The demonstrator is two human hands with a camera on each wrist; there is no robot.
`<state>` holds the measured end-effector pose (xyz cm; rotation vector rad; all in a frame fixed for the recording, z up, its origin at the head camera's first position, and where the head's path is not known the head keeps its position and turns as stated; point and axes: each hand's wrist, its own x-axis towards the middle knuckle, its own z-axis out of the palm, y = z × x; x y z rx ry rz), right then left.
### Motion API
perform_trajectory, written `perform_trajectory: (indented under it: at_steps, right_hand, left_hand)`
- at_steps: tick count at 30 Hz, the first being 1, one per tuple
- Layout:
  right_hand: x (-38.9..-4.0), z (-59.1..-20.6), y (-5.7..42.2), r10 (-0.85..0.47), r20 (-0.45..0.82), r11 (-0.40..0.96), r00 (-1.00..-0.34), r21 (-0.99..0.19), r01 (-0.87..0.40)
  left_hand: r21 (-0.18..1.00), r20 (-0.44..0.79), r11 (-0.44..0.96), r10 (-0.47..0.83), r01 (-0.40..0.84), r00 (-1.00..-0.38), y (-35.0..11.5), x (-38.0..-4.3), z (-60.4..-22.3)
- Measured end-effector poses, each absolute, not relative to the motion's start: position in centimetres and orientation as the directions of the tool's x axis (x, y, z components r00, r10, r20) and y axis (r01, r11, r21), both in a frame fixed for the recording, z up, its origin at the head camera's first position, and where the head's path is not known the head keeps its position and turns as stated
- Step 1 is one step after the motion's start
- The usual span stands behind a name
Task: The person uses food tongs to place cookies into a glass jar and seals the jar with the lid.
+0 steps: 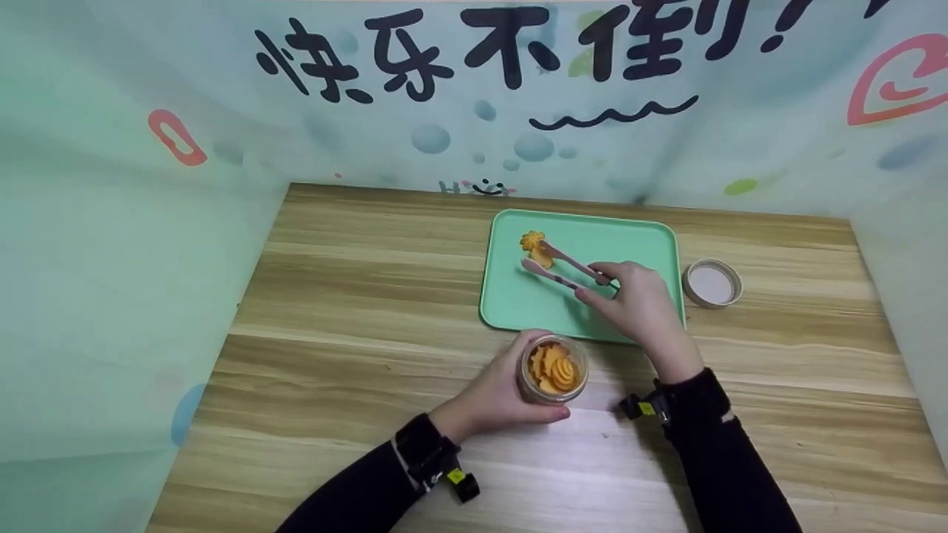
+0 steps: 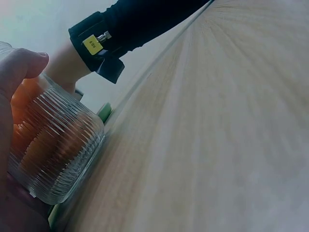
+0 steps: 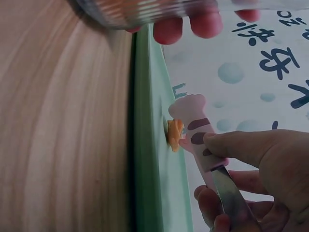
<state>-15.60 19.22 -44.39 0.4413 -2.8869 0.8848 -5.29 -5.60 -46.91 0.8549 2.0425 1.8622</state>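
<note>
My left hand [image 1: 500, 392] grips a clear ribbed jar [image 2: 58, 140] from its left side, fingers and thumb wrapped around it. Orange, ridged cookies [image 1: 554, 368] fill the open jar, which stands before the tray's near edge in the head view. Above the green tray [image 1: 511, 307], my right hand [image 1: 641, 303] pinches small tongs [image 3: 197, 130] with pink, paw-shaped tips and a metal bend. Their tips are spread apart, at either side of an orange cookie [image 1: 542, 257]. Just beyond it lies a flower-shaped cookie [image 1: 532, 240] on the tray.
To the right of the tray a round lid [image 1: 712, 283] rests on the wooden table [image 1: 355, 296]. A printed cloth backdrop [image 1: 415, 141] rises along the table's back edge, and pale cloth closes off the left and right sides.
</note>
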Motion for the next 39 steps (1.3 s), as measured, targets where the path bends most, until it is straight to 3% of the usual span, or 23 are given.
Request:
perform_trajectory:
  at_steps: [24,35,39]
  right_hand:
    - [-15.4,-44.0,19.4,-0.213,0.127,0.790,-0.969,-0.561,-0.247]
    - [-12.5,-38.3,20.8,-0.257,0.160,0.717,-0.953,-0.630,-0.299]
    - [-10.8,-36.0,21.2,-0.302,0.215,0.686,-0.929,-0.628,-0.369]
  left_hand:
    - [0.970,0.198,0.002,0.571,0.242,-0.797,-5.7,-5.3,-47.0]
    - [0.968,0.217,-0.020,0.568,0.250,-0.794,-5.6,-5.3,-47.0]
    - [0.971,0.206,-0.017,0.562,0.238,-0.801,-5.3,-5.6,-48.6]
